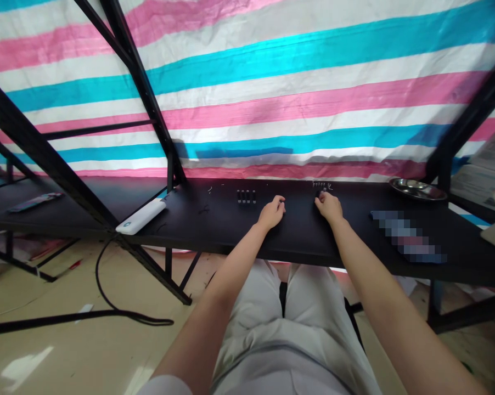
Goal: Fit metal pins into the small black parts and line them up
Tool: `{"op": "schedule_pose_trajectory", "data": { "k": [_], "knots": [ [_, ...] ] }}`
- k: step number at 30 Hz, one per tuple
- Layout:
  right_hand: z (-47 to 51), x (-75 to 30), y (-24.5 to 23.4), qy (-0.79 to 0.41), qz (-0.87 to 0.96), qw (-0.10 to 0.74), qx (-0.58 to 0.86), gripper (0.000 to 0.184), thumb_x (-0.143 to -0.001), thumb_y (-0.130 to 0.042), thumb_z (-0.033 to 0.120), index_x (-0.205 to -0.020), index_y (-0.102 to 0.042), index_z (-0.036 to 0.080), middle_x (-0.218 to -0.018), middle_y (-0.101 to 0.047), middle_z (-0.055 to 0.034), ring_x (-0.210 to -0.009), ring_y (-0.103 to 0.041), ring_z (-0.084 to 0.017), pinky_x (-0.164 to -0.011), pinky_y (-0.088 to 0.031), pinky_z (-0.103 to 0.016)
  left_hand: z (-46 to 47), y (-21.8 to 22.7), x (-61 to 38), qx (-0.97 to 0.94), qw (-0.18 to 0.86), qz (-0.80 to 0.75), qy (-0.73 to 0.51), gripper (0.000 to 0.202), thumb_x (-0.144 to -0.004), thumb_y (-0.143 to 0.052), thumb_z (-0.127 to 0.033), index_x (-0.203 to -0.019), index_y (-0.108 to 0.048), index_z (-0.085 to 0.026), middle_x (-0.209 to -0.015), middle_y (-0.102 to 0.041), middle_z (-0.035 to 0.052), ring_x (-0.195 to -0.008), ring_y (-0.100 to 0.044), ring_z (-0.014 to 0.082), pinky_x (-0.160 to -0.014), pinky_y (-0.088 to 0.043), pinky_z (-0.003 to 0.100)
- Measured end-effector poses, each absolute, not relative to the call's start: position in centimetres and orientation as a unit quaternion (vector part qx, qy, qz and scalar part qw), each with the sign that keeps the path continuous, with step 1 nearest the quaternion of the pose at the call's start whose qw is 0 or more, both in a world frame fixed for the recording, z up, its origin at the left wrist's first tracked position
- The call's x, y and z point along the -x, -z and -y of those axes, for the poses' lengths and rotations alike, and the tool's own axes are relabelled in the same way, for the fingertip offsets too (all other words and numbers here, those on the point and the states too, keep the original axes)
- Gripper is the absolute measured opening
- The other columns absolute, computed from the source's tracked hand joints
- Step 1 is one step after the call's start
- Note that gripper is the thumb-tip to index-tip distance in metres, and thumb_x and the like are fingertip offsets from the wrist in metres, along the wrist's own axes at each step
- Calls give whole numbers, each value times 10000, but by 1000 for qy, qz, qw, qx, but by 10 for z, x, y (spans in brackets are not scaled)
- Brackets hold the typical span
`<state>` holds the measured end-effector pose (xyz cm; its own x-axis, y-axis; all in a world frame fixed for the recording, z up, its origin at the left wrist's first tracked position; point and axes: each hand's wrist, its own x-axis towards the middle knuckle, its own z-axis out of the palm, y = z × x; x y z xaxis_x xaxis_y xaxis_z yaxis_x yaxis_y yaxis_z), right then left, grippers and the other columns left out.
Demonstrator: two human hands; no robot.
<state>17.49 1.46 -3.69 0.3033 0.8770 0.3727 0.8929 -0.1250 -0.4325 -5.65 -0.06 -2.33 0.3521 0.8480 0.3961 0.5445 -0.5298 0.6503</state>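
Left hand (273,213) half-curled near mid-frame, can't tell what's inside | right hand (330,208), right of centre, fingers bent at small dark piece (318,193), grip unclear | four dark cylinders (248,196) lined up, left of it all!

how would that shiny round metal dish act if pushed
The shiny, round, silver metal dish would probably stay stiff, given its metallic sheen. Its low, wide shape makes tipping seem unlikely. Its smooth-looking surface may feel slippery.

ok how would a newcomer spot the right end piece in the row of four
On the black table, find four small dark pieces in a row left of the left hand. The right-end piece is the closest of them to that hand.
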Motion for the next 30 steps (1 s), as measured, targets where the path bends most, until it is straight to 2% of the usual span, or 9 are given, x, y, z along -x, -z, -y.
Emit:
{"op": "schedule_pose_trajectory", "data": {
  "k": [7, 15, 22, 30],
  "knots": [
    [-6, -177, 35, -6, 595, 289, 750, 243, -825, -491, 366, -933, -618, 188, -855, -663, -96, -806, -606, -213, -692, -419, -298, 1, 23, 57, -795, 209, -441, -360, 253, -884, -363, -241, -1102, -489, -220, -799, -668, 0, -730, -596, 136, -756, -437, 262],
    [-8, -186, 40, -27, 566, 309, 764, 226, -800, -508, 199, -987, -626, 157, -951, -661, -118, -892, -605, -204, -768, -432, -289, -2, 26, 57, -796, 207, -437, -365, 246, -873, -386, -239, -1092, -497, -221, -768, -663, -3, -710, -593, 137, -753, -436, 267],
    [-4, -179, 34, -16, 531, 275, 802, 258, -799, -532, 326, -941, -677, 167, -923, -667, -138, -895, -619, -240, -755, -444, -313, -1, 25, 56, -793, 206, -448, -358, 238, -867, -390, -230, -1077, -504, -229, -762, -661, -14, -717, -593, 132, -755, -428, 257],
    [0, -170, 23, -35, 511, 241, 824, 304, -803, -534, 328, -999, -675, 144, -986, -654, -170, -951, -615, -275, -780, -463, -350, 0, 24, 56, -795, 205, -446, -356, 236, -861, -403, -215, -1069, -514, -215, -764, -664, -5, -709, -598, 128, -755, -441, 257]
  ]
}}
